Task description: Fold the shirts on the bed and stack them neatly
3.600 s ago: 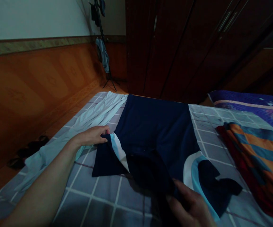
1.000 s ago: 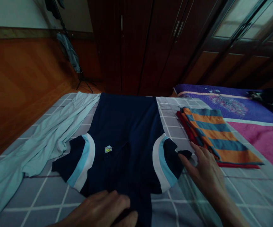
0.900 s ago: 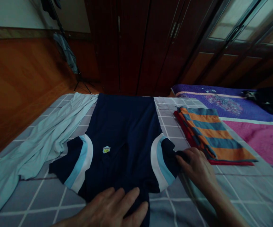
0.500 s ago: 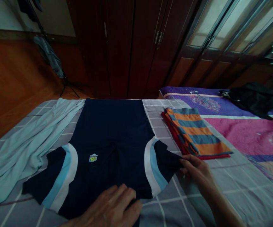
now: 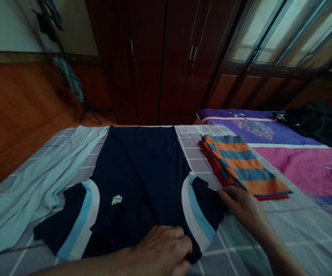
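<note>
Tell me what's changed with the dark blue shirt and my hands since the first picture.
Your left hand let go of the left sleeve and moved right, onto the near part of the shirt. That sleeve now lies spread outward, and the chest badge shows. Your right hand left the shirt's near part for the right sleeve's outer edge. The pale garment and folded striped cloth stayed put.

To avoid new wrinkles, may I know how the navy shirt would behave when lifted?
The navy shirt is probably floppy: creases mark its front. It may be light, since the fabric looks thin. Lying spread flat, it seems unlikely to roll.
</note>
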Motion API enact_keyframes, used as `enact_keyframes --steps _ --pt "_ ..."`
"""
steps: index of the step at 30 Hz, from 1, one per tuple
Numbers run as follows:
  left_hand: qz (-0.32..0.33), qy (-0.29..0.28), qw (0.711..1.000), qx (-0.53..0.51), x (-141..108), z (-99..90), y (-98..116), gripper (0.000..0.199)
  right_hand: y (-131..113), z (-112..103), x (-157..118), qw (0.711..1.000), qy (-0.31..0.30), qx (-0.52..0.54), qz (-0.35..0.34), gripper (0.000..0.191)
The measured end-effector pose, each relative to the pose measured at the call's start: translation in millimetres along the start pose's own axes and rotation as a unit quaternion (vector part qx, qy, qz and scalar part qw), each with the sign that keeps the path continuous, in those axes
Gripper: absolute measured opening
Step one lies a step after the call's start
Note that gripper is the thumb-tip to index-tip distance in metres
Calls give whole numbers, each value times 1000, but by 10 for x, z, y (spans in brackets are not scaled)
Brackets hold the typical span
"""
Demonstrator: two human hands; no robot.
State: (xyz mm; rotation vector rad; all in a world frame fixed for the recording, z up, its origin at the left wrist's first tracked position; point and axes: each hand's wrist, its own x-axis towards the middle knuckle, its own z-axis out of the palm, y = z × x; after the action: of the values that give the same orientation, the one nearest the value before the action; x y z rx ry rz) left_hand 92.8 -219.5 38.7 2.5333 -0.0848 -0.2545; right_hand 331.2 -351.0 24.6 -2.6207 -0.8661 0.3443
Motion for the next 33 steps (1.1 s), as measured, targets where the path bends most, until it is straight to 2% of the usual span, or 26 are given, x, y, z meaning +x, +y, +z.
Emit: enact_keyframes --steps 2,3,5,7,9,12,15,18,21,23,28,31,33 --pt "3 -17 1000 24 -81 -89 1 23 -101 39 -45 998 27 -60 -11 48" --pt "-15 1 999 47 -144 -148 -15 27 -153 62 -68 995 33 -92 -23 48" --pt "-97 81 985 118 -304 -268 -102 40 -232 105 -99 986 28 -156 -55 37" --pt "-200 151 951 183 -485 -350 -262 55 -263 128 -110 979 21 -190 -72 27" --pt "-268 148 932 193 -656 -380 -445 61 -261 127 -105 981 23 -180 -68 25" --pt "-295 99 940 141 -842 -364 -616 48 -234 103 -79 991 25 -125 -32 27" --pt "-280 97 953 64 -911 -363 -575 33 -197 88 -34 998 28 -61 -2 28" --pt "-257 100 961 -12 -879 -412 -381 34 -156 96 0 999 27 17 -10 33" --pt "-191 51 979 -53 -758 -468 -196 38 -145 111 -8 999 4 46 -10 41" --pt "-149 37 987 -56 -620 -492 -145 34 -164 116 -31 999 -5 44 -2 43" --pt "-84 58 991 -86 -164 -496 -231 22 -241 114 -64 1000 5 -13 -9 44" --pt "-19 41 995 -86 67 -421 -293 21 -253 118 -49 998 -31 -48 -31 27" --pt "15 71 997 -42 180 -319 -316 20 -236 125 -36 998 -28 -46 -31 25"
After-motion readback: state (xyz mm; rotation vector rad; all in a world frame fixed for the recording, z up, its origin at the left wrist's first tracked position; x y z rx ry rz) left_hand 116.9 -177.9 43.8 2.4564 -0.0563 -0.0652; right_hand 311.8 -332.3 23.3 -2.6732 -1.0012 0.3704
